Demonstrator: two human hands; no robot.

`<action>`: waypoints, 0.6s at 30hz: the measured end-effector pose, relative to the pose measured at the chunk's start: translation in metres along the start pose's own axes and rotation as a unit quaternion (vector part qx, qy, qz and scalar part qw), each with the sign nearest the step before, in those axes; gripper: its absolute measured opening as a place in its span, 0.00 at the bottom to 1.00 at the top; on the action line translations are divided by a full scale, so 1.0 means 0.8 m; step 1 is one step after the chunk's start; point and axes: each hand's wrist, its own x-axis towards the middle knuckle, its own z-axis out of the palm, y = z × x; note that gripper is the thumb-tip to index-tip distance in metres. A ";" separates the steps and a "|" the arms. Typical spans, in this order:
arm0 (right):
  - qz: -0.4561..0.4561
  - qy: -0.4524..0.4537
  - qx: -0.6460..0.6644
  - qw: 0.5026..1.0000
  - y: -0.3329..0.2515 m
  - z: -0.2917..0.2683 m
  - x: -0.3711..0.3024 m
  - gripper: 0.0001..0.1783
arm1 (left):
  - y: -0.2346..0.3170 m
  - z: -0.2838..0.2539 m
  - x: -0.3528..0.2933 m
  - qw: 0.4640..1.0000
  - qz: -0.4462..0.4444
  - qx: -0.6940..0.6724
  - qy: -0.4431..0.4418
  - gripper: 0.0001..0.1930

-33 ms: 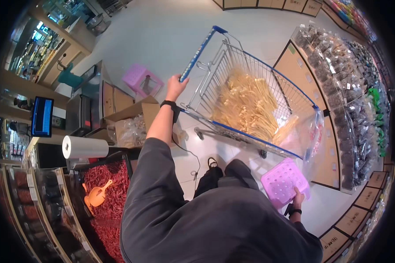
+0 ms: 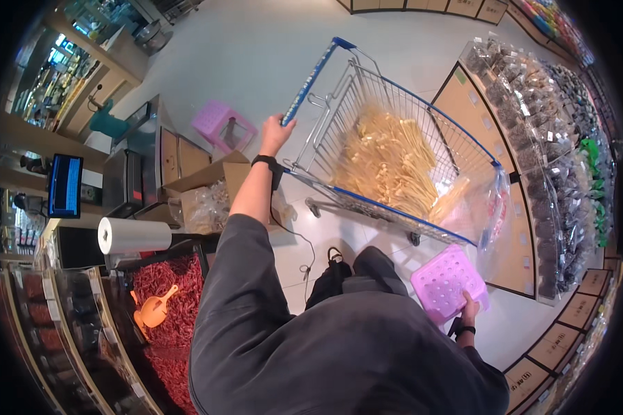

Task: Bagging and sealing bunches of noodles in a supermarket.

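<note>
My left hand [image 2: 275, 134] is closed around the near end of the blue handle [image 2: 312, 83] of a metal shopping cart [image 2: 387, 86]. Inside the cart lies a large heap of long, pale-yellow dried sticks [image 2: 387, 162], under or in clear plastic. A clear plastic bag [image 2: 491, 218] hangs over the cart's right end. Low on the right, my right hand [image 2: 470, 309] grips the edge of a pink plastic stool [image 2: 446, 280], its perforated seat facing up. The stool is beside my legs, just below the cart's right end; whether it touches the floor I cannot tell.
A second pink stool [image 2: 223, 126] stands on the floor beyond an open cardboard box [image 2: 214, 190] of clear bags. At left are a plastic-bag roll [image 2: 135, 235], a screen [image 2: 65, 185] and a bin of dried red chillies [image 2: 169, 346] with an orange scoop [image 2: 156, 310]. Bagged goods [image 2: 519, 131] line the right.
The cart's handle and my left hand have shifted very slightly up and to the left. My right hand keeps its hold on the pink stool.
</note>
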 end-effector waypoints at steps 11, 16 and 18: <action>-0.066 -0.047 -0.027 0.996 -0.168 0.223 0.046 0.34 | -0.086 -0.020 0.171 0.992 -0.115 -0.031 -0.029 0.25; -0.110 -0.117 -0.072 0.984 -0.243 0.329 0.065 0.31 | -0.133 -0.028 0.235 0.993 -0.112 0.019 -0.017 0.25; -0.105 -0.122 -0.098 0.982 -0.266 0.366 0.088 0.31 | -0.153 -0.029 0.265 0.994 -0.107 -0.006 0.007 0.24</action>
